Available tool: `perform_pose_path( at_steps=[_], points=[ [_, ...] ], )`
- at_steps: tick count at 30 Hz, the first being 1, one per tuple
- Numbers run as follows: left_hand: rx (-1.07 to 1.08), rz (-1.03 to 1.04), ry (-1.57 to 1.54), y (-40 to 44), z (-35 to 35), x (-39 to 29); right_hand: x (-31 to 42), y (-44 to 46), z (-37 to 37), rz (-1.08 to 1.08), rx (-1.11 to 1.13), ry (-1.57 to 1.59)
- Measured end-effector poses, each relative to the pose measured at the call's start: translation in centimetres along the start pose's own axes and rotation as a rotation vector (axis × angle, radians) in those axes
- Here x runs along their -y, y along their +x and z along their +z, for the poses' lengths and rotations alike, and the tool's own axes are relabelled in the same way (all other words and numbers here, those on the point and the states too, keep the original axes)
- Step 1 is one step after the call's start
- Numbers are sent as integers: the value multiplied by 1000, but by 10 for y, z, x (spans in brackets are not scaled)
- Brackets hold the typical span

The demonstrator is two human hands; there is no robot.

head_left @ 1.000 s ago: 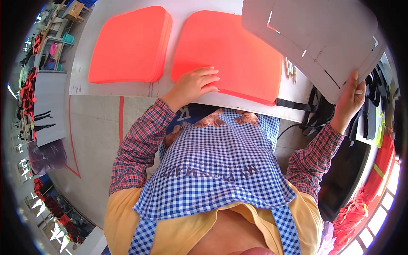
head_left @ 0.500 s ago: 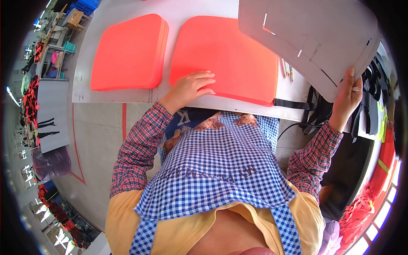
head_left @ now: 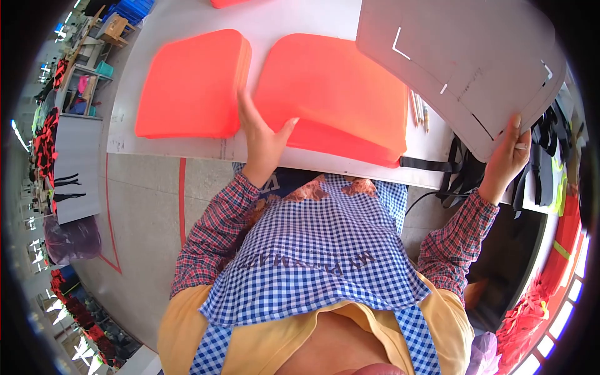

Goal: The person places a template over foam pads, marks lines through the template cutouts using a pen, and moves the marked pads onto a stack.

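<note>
My left hand (head_left: 264, 140) is at the near left corner of the right-hand stack of orange-red sheets (head_left: 337, 87). Its thumb and fingers are spread wide around that corner, the thumb over the front edge. A second, smaller stack of orange-red sheets (head_left: 187, 87) lies just left of my fingers. My right hand (head_left: 509, 153) grips the lower corner of a grey template board (head_left: 450, 50) with cut slots and pen marks, raised and tilted over the right side of the table. Between the same fingers pokes the tip of a thin white stick, mostly hidden.
Several pencils (head_left: 420, 111) lie on the white table (head_left: 125, 134) beside the right stack, partly under the template's outline. Black straps (head_left: 431, 165) hang over the table edge at right. Another red piece (head_left: 226, 2) shows at the far edge. Shelving (head_left: 81, 94) stands at left.
My left hand has moved from the right stack's front edge leftward to its corner, and its fingers have spread. The template stays raised in my right hand, shifted slightly.
</note>
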State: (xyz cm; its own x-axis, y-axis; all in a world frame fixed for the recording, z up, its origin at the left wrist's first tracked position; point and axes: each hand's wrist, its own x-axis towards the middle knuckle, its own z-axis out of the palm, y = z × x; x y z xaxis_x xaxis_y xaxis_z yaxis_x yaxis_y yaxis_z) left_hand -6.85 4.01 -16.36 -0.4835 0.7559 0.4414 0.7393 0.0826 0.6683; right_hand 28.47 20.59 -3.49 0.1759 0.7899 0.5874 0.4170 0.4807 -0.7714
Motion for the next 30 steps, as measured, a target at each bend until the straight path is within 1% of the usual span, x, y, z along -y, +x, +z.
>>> perform_pose_path(
  at_steps=[1, 4, 7, 8, 10, 13, 15, 16, 17, 18, 19, 20, 23, 26, 28, 29, 30],
  points=[
    [-76, -117, -189, -3, 8, 1, 1, -1, 0, -15, -6, -12],
    [-154, -393, -594, -7, 27, -10, 7, -4, 5, -56, -27, -38],
    [-51, -440, -1151, -2, 27, -36, 8, -7, 7, -82, -49, -39],
    [-9, -575, -1196, -8, 35, -36, 9, -6, 8, -96, -53, -35],
    [-11, -501, -1250, -6, 44, -45, 10, -6, 11, -101, -57, -10],
    [-80, -549, -995, 8, 41, -29, 12, -7, 15, -69, -45, 58],
    [-276, -514, -997, 35, 22, -15, 10, -8, 16, -22, -4, 109],
    [-299, -465, -995, 52, 1, -6, 10, -9, 18, 15, 12, 152],
    [-303, -443, -931, 67, -27, 0, 10, -11, 22, 51, 27, 198],
    [-389, -398, -956, 81, -50, 8, 9, -14, 26, 88, 42, 246],
    [-472, -350, -976, 95, -74, 15, 7, -17, 31, 174, 81, 339],
    [-494, -351, -972, 101, -98, 45, 0, -22, 39, 221, 104, 372],
    [-534, -380, -912, 113, -157, 93, -3, -41, 66, 348, 247, 360],
    [-580, -486, -857, 110, -185, 163, -32, -67, 93, 472, 430, 338],
    [-607, -569, -819, 101, -191, 194, -48, -80, 109, 412, 499, 84],
    [-615, -611, -799, 97, -192, 204, -61, -86, 112, 343, 547, -211],
    [-621, -653, -780, 94, -195, 213, -59, -85, 113, 319, 595, -296]
  ],
)
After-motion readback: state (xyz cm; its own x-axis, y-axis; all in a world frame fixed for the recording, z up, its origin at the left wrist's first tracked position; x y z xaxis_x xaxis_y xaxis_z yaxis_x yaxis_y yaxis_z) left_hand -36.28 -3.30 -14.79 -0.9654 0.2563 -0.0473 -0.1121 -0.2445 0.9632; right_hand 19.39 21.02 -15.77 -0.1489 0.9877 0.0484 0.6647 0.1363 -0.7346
